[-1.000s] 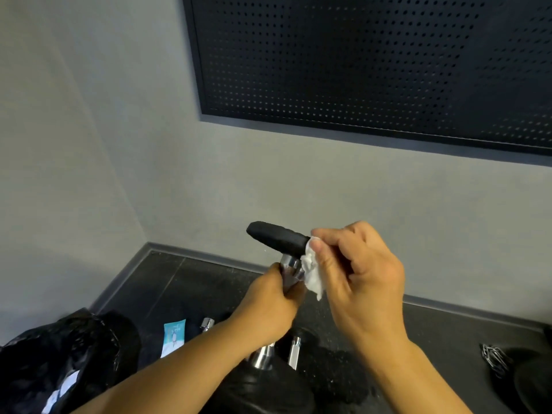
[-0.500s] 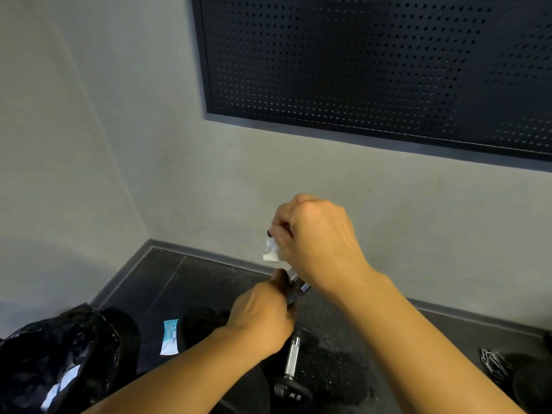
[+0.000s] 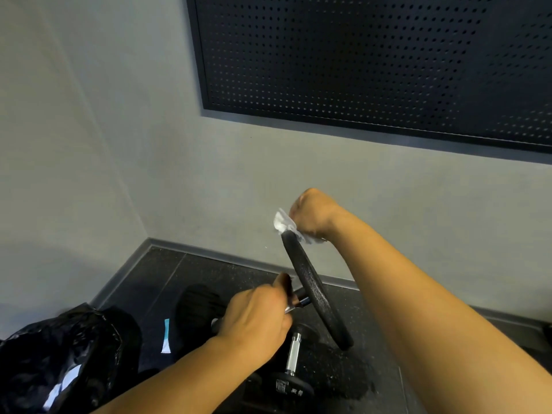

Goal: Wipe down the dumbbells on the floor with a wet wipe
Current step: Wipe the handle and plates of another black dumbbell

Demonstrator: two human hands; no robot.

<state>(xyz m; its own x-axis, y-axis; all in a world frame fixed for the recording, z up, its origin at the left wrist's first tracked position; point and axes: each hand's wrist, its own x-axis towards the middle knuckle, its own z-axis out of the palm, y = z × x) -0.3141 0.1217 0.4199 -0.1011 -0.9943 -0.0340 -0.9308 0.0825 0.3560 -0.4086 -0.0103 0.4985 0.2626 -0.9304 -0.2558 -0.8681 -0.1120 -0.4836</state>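
My left hand (image 3: 257,319) grips the chrome handle of a dumbbell and holds it off the floor. Its black weight plate (image 3: 315,289) stands edge-on, tilted to the upper left. My right hand (image 3: 312,215) pinches a white wet wipe (image 3: 285,224) against the plate's top rim. A second dumbbell (image 3: 291,358) with a chrome handle and black ends lies on the dark floor below my left hand. Most of the held dumbbell's handle is hidden by my left fist.
A black plastic bag (image 3: 59,360) sits at the lower left. A blue-and-white wipe packet (image 3: 165,336) lies on the floor beside a dark round weight (image 3: 197,303). Grey walls meet in a corner behind, with a black perforated panel (image 3: 373,58) above.
The held dumbbell has turned so the plate shows edge-on and long. My right hand with the wipe has moved up and right to the plate's top rim.
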